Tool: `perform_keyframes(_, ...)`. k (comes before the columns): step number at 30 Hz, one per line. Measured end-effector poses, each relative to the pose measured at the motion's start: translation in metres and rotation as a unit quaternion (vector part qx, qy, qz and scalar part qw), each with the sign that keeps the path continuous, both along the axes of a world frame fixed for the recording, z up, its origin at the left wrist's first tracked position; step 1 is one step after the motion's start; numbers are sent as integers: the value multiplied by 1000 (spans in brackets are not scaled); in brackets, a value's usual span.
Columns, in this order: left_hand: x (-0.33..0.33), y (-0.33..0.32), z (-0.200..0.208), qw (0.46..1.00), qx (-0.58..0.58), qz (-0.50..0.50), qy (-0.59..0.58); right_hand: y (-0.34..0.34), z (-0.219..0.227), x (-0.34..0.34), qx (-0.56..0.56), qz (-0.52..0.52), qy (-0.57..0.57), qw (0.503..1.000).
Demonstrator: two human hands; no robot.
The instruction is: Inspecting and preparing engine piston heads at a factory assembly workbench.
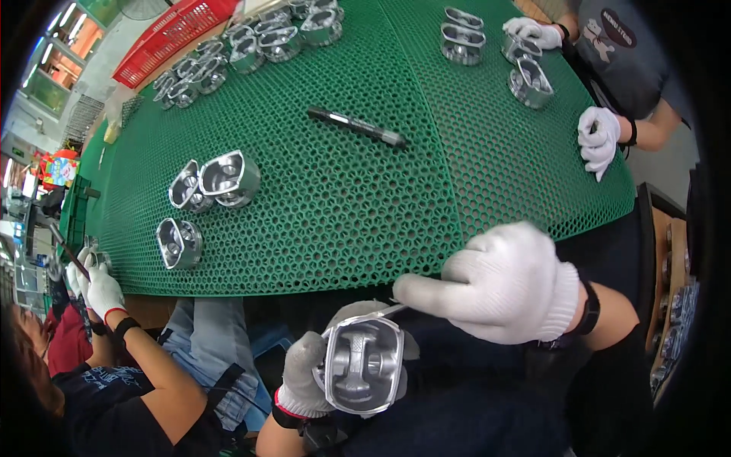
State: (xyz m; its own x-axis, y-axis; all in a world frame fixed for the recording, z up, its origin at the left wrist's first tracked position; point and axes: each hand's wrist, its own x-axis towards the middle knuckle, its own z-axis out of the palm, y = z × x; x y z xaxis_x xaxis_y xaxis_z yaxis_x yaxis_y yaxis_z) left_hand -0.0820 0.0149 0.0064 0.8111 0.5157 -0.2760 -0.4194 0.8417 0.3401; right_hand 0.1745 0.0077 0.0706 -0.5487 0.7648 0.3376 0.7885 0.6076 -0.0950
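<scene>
My left hand (306, 373), in a white knitted glove, grips a silver metal piston (364, 371) below the table's near edge. The piston's hollow side faces up, showing the inner bosses and the rim. My right hand (506, 283), also gloved, is closed just to the right, its index finger stretched toward the piston. From under that finger a thin metal tool (391, 311) reaches to the piston's upper rim; its handle is hidden in the glove.
A green honeycomb mat (365, 206) covers the table. On it lie a black-and-silver pen-like tool (358, 126), three pistons (231, 180) at left, several pistons (279, 44) at the back near a red basket (171, 42). Gloved co-workers sit left (103, 293) and right (600, 141).
</scene>
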Motion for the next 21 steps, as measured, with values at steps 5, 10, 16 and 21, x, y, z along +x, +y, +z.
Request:
perform_keyframes(5, -9, 48, 15, 965, 152, 149, 154, -2, -28, 25, -119, -103, 142, 977)
perform_keyframes(10, -61, 93, 9, 755, 332, 366, 431, 15, -37, 70, -133, -231, 235, 935)
perform_keyframes(16, -88, 115, -24, 637, 408, 393, 523, 54, -47, 161, -46, -473, 210, 854)
perform_keyframes(21, -66, 89, -36, 566, 475, 466, 486, 59, -66, 203, -29, -476, 166, 863)
